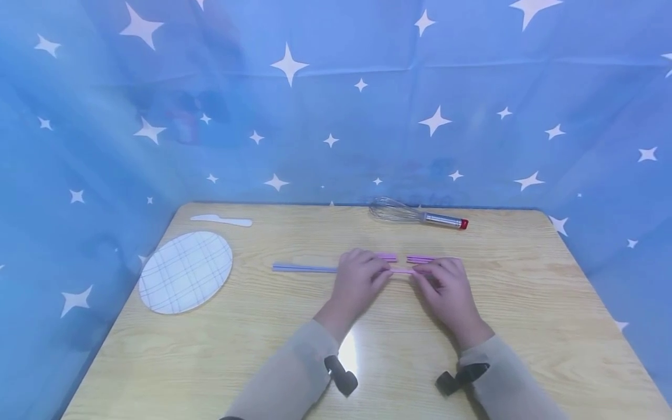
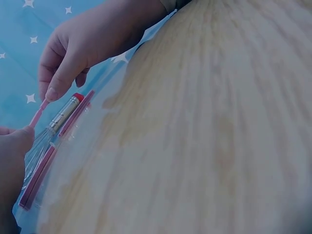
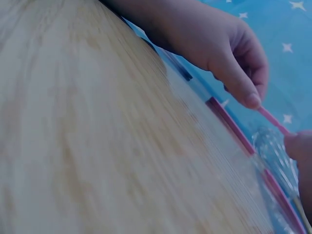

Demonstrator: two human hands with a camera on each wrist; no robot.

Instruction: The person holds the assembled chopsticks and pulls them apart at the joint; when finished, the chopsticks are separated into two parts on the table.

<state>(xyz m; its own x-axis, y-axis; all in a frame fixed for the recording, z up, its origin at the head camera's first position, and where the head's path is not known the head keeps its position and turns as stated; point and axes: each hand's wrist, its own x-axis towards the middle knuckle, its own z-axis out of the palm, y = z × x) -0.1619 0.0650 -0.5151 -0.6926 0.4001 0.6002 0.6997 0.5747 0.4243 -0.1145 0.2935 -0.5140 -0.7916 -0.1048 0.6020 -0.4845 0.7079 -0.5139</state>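
A thin pink stick (image 1: 402, 270) runs between the two hands, with only its middle stretch showing; in the left wrist view the pink stick (image 2: 38, 114) appears raised off the table. My left hand (image 1: 358, 281) pinches its left end between thumb and fingers. The right end is pinched by my right hand (image 1: 446, 291), thumb against fingertips. Just behind the hands lie two short bundles of pink-purple sticks, a left bundle (image 1: 387, 257) partly covered by the left hand and a right bundle (image 1: 420, 259) partly covered by the right. Blue sticks (image 1: 304, 268) reach leftward from the left hand.
A whisk (image 1: 420, 217) with a red-tipped handle lies along the back edge. At the left are a checked white oval plate (image 1: 186, 273) and a white knife (image 1: 221, 220). Blue star-patterned cloth (image 1: 336, 116) surrounds the wooden table (image 1: 173, 361).
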